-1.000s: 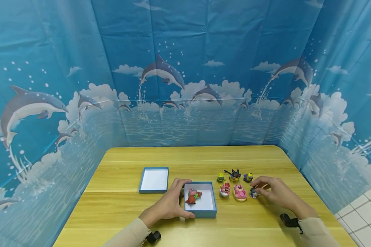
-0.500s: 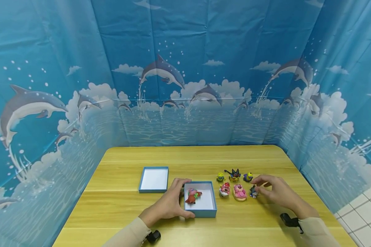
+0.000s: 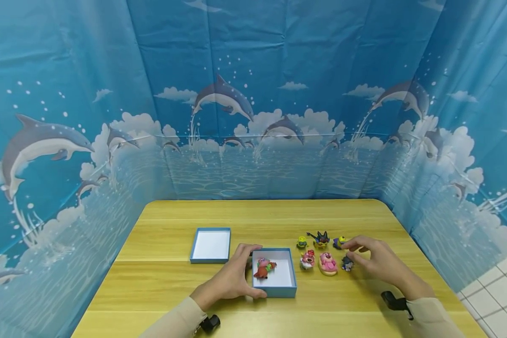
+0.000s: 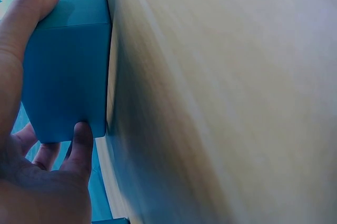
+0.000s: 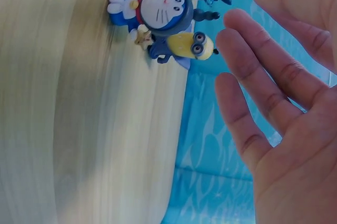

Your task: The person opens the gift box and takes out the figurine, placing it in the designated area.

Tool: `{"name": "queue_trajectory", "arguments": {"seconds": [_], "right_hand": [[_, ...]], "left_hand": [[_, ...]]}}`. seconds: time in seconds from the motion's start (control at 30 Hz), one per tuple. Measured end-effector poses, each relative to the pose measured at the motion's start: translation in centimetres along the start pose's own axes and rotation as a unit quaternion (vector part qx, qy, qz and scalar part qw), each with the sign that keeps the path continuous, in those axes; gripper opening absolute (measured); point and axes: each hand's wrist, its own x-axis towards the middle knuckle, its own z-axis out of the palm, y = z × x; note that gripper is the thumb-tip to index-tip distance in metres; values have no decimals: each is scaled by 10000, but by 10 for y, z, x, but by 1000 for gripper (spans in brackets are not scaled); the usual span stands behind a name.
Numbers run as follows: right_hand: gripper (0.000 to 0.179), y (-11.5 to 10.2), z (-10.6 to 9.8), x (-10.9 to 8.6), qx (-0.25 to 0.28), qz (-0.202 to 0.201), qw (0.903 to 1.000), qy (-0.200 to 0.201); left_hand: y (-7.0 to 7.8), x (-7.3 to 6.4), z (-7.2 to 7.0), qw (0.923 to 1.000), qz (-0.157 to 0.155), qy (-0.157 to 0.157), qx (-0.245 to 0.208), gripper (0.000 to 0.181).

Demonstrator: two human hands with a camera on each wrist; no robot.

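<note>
My left hand [image 3: 233,276] grips an open blue box [image 3: 274,292], thumb on its near wall and fingers round the far side. Inside the white-lined box lies a brown-and-pink figurine [image 3: 264,269]. My right hand [image 3: 378,263] hovers at the small blue-and-white cat figurine [image 3: 347,264], with its fingers loosely bent and nothing between them. In the right wrist view that cat figurine [image 5: 162,8] stands upright, apart from the fingertips [image 5: 230,39]. Behind it is a yellow minion figurine [image 5: 184,46]. The left wrist view shows the box's side [image 4: 68,79] between thumb and fingers.
A shallow blue-rimmed lid [image 3: 211,245] lies at the box's back left. Right of the box stand a pink figurine on a round base [image 3: 327,265], a pink-and-white figurine [image 3: 307,259], a dark-eared figurine [image 3: 321,240] and a green-yellow figurine [image 3: 301,242]. A dolphin curtain [image 3: 253,169] borders the wooden table [image 3: 173,300].
My right hand's thumb and index finger have risen slightly off the cat figurine, which now shows more fully. My left hand and the box stay where they were.
</note>
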Motion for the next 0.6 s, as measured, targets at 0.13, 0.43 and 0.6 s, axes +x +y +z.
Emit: {"name": "queue_trajectory", "arguments": {"seconds": [0.13, 0.43, 0.6], "right_hand": [[24, -4, 1, 2, -80, -109, 9999, 53], [30, -15, 0, 7, -119, -433, 9989, 155], [34, -23, 0, 10, -201, -641, 9975, 224]], "left_hand": [[0, 0, 0, 10000, -24, 15, 9, 126], [0, 0, 0, 10000, -52, -12, -1, 126], [1, -1, -1, 10000, -18, -18, -18, 127]]}}
